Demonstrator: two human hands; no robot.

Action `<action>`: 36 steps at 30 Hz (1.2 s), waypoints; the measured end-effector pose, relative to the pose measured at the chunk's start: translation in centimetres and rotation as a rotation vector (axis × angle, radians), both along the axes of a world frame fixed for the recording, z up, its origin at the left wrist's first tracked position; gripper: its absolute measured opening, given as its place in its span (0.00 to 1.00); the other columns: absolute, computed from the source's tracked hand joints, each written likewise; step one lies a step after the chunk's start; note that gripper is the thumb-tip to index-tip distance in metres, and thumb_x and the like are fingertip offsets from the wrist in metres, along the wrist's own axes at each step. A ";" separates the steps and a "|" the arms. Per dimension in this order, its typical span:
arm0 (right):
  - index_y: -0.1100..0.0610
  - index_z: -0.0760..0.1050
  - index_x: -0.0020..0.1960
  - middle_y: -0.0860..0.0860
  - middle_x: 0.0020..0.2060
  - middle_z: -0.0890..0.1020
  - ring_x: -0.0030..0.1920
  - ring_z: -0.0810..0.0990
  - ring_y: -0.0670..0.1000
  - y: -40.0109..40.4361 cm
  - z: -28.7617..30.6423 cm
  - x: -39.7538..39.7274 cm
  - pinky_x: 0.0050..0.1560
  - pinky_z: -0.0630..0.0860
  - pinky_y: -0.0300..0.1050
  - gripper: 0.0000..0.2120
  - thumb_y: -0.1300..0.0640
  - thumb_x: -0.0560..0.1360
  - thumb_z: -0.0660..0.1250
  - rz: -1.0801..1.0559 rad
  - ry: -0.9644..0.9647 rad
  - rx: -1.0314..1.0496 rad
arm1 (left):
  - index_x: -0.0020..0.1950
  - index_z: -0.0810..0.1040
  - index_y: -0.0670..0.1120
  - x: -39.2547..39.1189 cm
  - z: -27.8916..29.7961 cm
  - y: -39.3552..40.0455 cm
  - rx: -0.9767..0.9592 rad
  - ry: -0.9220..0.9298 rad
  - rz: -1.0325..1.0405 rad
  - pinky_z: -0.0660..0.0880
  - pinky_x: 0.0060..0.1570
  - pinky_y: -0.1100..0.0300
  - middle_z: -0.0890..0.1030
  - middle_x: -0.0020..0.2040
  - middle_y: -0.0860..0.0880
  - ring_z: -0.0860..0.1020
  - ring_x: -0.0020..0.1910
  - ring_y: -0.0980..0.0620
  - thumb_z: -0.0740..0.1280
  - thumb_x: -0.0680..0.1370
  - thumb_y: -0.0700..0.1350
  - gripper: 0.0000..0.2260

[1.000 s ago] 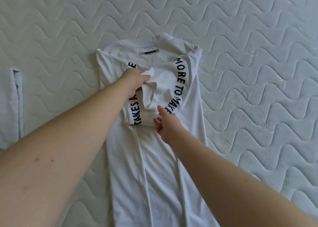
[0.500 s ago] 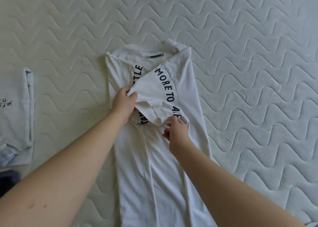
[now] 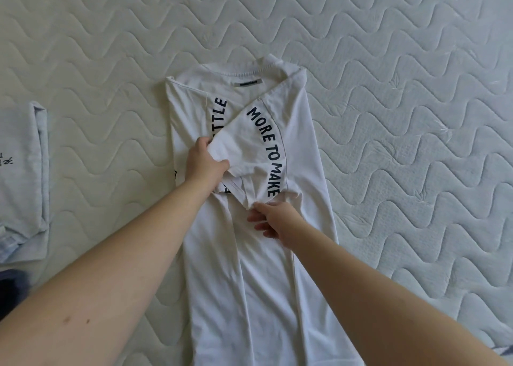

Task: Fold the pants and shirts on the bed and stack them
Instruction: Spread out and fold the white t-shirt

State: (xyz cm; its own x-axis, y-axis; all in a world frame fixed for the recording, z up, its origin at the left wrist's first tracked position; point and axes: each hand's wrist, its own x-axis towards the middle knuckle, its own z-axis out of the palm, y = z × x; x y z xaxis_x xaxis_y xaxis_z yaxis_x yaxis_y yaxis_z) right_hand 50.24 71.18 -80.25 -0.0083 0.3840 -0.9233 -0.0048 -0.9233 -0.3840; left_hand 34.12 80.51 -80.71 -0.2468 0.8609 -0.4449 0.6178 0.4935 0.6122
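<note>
Lying lengthwise on the white wave-quilted mattress [image 3: 388, 60], collar far and hem near, the white cotton T-shirt with black lettering [image 3: 249, 268], its long axis running away from the body. Pinching the folded-in sleeve [image 3: 249, 149] with the left hand [image 3: 204, 163] at its upper corner, with the right hand [image 3: 274, 221] at its lower corner, fingers curled. Waiting well apart at the left edge, a folded pale grey garment [image 3: 22, 177], open mattress all around.

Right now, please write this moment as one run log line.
step: folding sleeve | left hand: grips sleeve | right hand: pinches sleeve hem | white printed cotton T-shirt: on quilted mattress
</note>
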 end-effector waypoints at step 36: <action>0.54 0.71 0.64 0.52 0.57 0.74 0.58 0.72 0.54 7.8 -1.5 10.8 0.59 0.69 0.45 0.16 0.50 0.78 0.63 0.350 -0.685 0.505 | 0.67 0.69 0.44 19.0 -2.5 22.5 0.074 0.220 -0.632 0.68 0.55 0.60 0.75 0.65 0.43 0.74 0.63 0.44 0.73 0.74 0.49 0.25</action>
